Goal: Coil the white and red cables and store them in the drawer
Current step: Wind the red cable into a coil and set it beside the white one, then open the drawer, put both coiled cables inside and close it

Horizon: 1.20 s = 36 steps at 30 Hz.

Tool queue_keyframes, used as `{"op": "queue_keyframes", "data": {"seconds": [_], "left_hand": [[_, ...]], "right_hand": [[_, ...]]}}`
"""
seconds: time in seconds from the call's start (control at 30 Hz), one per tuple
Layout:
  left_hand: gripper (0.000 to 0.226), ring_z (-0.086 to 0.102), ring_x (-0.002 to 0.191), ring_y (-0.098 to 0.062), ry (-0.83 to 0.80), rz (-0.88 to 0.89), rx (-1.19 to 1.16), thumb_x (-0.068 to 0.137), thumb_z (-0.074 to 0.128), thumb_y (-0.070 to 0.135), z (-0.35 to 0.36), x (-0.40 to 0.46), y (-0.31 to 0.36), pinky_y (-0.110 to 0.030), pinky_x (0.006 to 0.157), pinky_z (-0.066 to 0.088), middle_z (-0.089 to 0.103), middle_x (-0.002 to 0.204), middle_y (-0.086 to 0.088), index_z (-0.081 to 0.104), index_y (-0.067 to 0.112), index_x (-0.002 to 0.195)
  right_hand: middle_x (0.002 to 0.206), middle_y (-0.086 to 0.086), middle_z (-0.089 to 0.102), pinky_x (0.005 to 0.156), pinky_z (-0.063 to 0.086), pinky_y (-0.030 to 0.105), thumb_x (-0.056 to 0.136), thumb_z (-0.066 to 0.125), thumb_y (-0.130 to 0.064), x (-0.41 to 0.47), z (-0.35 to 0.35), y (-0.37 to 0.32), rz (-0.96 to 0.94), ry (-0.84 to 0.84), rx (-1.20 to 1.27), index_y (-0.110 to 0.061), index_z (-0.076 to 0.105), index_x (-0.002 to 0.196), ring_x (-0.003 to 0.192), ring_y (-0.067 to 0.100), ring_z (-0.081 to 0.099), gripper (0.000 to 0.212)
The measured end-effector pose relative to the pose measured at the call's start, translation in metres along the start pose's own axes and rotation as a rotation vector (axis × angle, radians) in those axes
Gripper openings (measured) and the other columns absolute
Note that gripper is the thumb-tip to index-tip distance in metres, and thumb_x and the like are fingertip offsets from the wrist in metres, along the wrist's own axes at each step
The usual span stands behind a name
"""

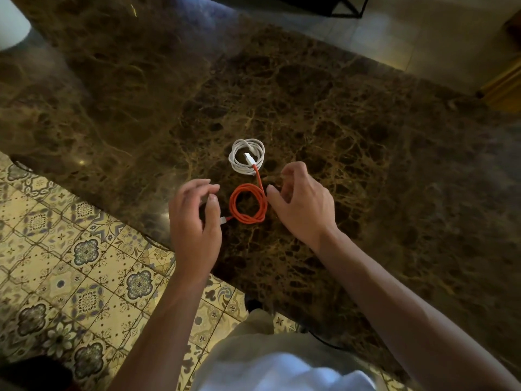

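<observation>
A red cable (248,204) lies coiled in a ring on the brown marble table (352,131). One red end runs up into the white cable (247,156), which lies coiled just beyond it, a white plug inside its ring. Another white plug of the red cable pokes out at the lower left, beside my left thumb. My left hand (194,221) hovers just left of the red coil, fingers loosely curled and holding nothing. My right hand (300,201) hovers just right of the coil, fingers also loosely curled and empty. No drawer is in view.
The table's near edge runs diagonally from the left down to my body. Below it is a patterned tile floor (70,263). A black cord (324,338) hangs under the table edge near my legs. A white object (11,21) sits at the far left.
</observation>
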State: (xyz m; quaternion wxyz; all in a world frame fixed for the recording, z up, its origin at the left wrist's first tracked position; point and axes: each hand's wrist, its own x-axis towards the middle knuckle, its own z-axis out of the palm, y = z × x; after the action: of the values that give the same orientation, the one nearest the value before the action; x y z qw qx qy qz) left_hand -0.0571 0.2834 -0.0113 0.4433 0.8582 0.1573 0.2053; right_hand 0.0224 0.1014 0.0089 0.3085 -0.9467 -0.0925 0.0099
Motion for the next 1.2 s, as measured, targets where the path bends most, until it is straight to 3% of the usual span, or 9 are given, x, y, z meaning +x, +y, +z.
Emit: {"op": "queue_keyframes", "data": {"seconds": [0.1, 0.2, 0.4, 0.63, 0.73, 0.8, 0.93, 1.1, 1.2], "left_hand": [[0.023, 0.055, 0.123, -0.021, -0.007, 0.08, -0.007, 0.102, 0.051, 0.022, -0.002, -0.003, 0.01, -0.051, 0.101, 0.05, 0.057, 0.13, 0.008, 0.07, 0.014, 0.114], [0.021, 0.058, 0.12, -0.023, -0.065, 0.206, -0.05, 0.103, 0.052, 0.016, 0.003, -0.012, 0.027, -0.046, 0.096, 0.053, 0.061, 0.127, -0.001, 0.07, 0.009, 0.113], [0.019, 0.057, 0.119, -0.02, -0.244, 0.381, -0.117, 0.102, 0.057, 0.014, 0.03, -0.037, 0.054, -0.051, 0.096, 0.051, 0.063, 0.125, -0.004, 0.071, 0.006, 0.112], [0.023, 0.058, 0.122, -0.016, -0.401, 0.457, -0.142, 0.1, 0.057, 0.02, 0.054, -0.094, 0.079, -0.035, 0.103, 0.05, 0.064, 0.127, -0.004, 0.072, 0.01, 0.114], [0.031, 0.048, 0.142, -0.015, -0.526, 0.48, -0.103, 0.101, 0.054, 0.024, 0.064, -0.13, 0.09, -0.026, 0.116, 0.04, 0.058, 0.144, -0.004, 0.069, 0.011, 0.125], [0.04, 0.033, 0.155, -0.02, -0.589, 0.517, -0.034, 0.102, 0.05, 0.031, 0.071, -0.155, 0.095, -0.031, 0.124, 0.03, 0.05, 0.155, -0.004, 0.065, 0.012, 0.133], [0.05, 0.016, 0.16, -0.022, -0.651, 0.541, 0.103, 0.102, 0.047, 0.042, 0.08, -0.199, 0.102, -0.055, 0.123, 0.032, 0.038, 0.165, -0.003, 0.058, 0.016, 0.143], [0.051, 0.011, 0.161, -0.022, -0.648, 0.603, 0.177, 0.103, 0.051, 0.041, 0.079, -0.244, 0.106, -0.058, 0.125, 0.026, 0.034, 0.167, -0.004, 0.053, 0.017, 0.148], [0.054, 0.01, 0.161, -0.026, -0.66, 0.622, 0.222, 0.102, 0.05, 0.044, 0.084, -0.272, 0.108, -0.057, 0.127, 0.019, 0.033, 0.168, -0.006, 0.052, 0.017, 0.149]], "right_hand": [[0.099, -0.013, 0.062, 0.072, 0.049, 0.027, 0.097, 0.062, -0.045, -0.012, -0.012, 0.004, 0.034, 0.066, 0.062, -0.023, 0.052, 0.121, 0.08, 0.005, 0.06, 0.034], [0.109, -0.01, 0.062, 0.073, 0.055, 0.03, 0.096, 0.065, -0.037, -0.031, -0.023, 0.011, 0.051, 0.161, 0.107, -0.021, 0.056, 0.12, 0.076, 0.005, 0.061, 0.031], [0.108, -0.005, 0.061, 0.071, 0.056, 0.029, 0.094, 0.067, -0.03, -0.084, -0.044, 0.031, 0.143, 0.299, 0.159, -0.019, 0.06, 0.117, 0.08, 0.008, 0.063, 0.027], [0.106, -0.007, 0.063, 0.072, 0.057, 0.029, 0.094, 0.062, -0.03, -0.171, -0.079, 0.07, 0.209, 0.407, 0.238, -0.02, 0.061, 0.113, 0.084, 0.006, 0.064, 0.021], [0.101, -0.007, 0.065, 0.07, 0.052, 0.018, 0.095, 0.066, -0.02, -0.219, -0.092, 0.089, 0.258, 0.435, 0.284, -0.021, 0.061, 0.109, 0.083, 0.008, 0.064, 0.014], [0.097, -0.004, 0.068, 0.068, 0.051, 0.017, 0.096, 0.067, -0.013, -0.253, -0.099, 0.102, 0.307, 0.459, 0.403, -0.017, 0.063, 0.106, 0.08, 0.01, 0.065, 0.012], [0.093, 0.002, 0.069, 0.065, 0.055, 0.029, 0.097, 0.065, -0.013, -0.322, -0.109, 0.131, 0.373, 0.479, 0.546, -0.017, 0.064, 0.106, 0.077, 0.019, 0.067, 0.01], [0.091, 0.002, 0.07, 0.062, 0.055, 0.033, 0.099, 0.064, -0.02, -0.393, -0.113, 0.164, 0.441, 0.445, 0.632, -0.027, 0.063, 0.104, 0.077, 0.019, 0.066, 0.009], [0.097, 0.011, 0.07, 0.061, 0.051, 0.026, 0.101, 0.062, -0.014, -0.43, -0.112, 0.185, 0.527, 0.454, 0.721, -0.024, 0.062, 0.104, 0.077, 0.015, 0.064, 0.011]]}}
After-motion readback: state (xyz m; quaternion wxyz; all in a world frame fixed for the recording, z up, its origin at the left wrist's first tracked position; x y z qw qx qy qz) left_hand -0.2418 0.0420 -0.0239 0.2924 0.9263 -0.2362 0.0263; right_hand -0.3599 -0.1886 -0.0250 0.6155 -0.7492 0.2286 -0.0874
